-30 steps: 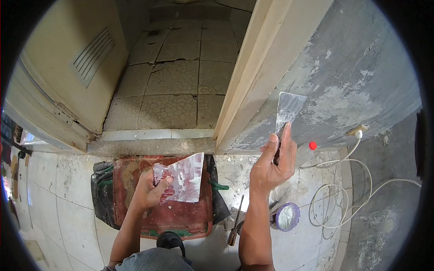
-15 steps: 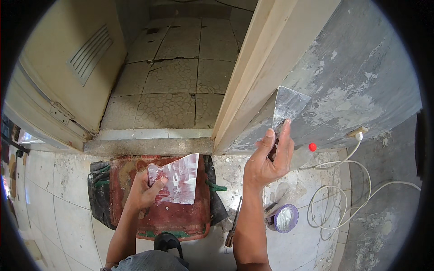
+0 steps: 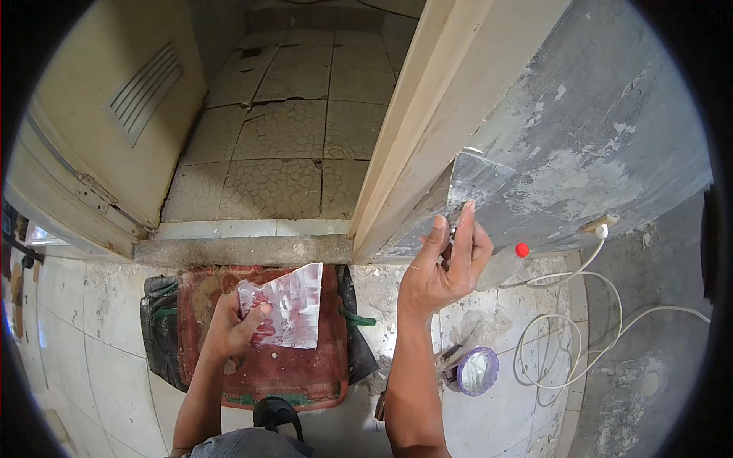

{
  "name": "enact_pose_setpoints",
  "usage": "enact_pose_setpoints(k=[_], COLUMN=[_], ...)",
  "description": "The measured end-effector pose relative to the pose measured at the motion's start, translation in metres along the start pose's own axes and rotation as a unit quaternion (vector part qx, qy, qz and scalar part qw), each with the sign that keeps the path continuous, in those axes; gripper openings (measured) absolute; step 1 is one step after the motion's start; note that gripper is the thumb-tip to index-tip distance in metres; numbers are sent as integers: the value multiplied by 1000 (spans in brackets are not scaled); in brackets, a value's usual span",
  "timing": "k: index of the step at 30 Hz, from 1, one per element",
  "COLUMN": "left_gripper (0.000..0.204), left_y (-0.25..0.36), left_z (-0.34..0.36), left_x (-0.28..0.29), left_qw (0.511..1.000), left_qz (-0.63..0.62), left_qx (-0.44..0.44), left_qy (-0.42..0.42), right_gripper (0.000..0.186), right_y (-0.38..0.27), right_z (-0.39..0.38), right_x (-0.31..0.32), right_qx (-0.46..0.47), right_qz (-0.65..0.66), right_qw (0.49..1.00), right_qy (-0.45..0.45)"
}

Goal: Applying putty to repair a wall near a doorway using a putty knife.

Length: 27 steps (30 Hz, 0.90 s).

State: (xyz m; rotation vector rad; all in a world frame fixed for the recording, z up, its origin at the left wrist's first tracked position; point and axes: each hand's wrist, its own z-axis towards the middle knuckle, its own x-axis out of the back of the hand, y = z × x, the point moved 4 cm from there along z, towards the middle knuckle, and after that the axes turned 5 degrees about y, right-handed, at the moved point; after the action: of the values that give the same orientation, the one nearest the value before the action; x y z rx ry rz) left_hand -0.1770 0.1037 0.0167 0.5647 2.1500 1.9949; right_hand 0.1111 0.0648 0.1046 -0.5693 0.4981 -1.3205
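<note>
My right hand [image 3: 445, 267] grips a putty knife [image 3: 479, 181], its wide metal blade against the grey patchy wall [image 3: 580, 153] close beside the wooden door frame [image 3: 416, 114]. A little white putty shows at the blade's far edge. The knife's handle is mostly hidden by my fingers. My left hand [image 3: 233, 324] pinches a flat, putty-smeared sheet [image 3: 294, 305], thumb on top, above the red mat [image 3: 298, 374]. Right of my right forearm, a purple-rimmed tub [image 3: 477, 372] holds white paste.
A white cable [image 3: 569, 317] loops over the tiles from a plug [image 3: 602, 230] on the wall. A red round cap [image 3: 522, 249] is near the wall's foot. Left stands a door [image 3: 114, 137] with a vent; a raised threshold [image 3: 244, 250] crosses the doorway. My forearm partly hides a dark-handled tool [image 3: 379, 407].
My right hand has shifted the putty knife slightly toward the door frame, and its blade looks flatter on the wall. The view has moved a little; my left hand still holds the sheet.
</note>
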Motion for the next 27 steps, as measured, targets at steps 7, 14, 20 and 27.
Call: enact_pose_setpoints(k=[7, 14, 20, 27], left_gripper=[12, 13, 13, 14], left_y=[2, 4, 5, 4], left_z=[0, 0, 0, 0], left_x=[2, 1, 0, -1], left_qw=[1000, 1000, 1000, 1000], left_qz=[9, -8, -22, -14], left_qx=[26, 14, 13, 25], left_qy=[9, 17, 9, 6], right_gripper=[41, 35, 38, 37], right_y=[10, 12, -9, -14], right_z=[-16, -30, 11, 23], right_x=[3, 19, 15, 6], right_qx=[-5, -31, 6, 28], right_qz=[-20, -10, 22, 5], right_qw=[1000, 998, 1000, 1000], right_qy=[-12, -47, 2, -7])
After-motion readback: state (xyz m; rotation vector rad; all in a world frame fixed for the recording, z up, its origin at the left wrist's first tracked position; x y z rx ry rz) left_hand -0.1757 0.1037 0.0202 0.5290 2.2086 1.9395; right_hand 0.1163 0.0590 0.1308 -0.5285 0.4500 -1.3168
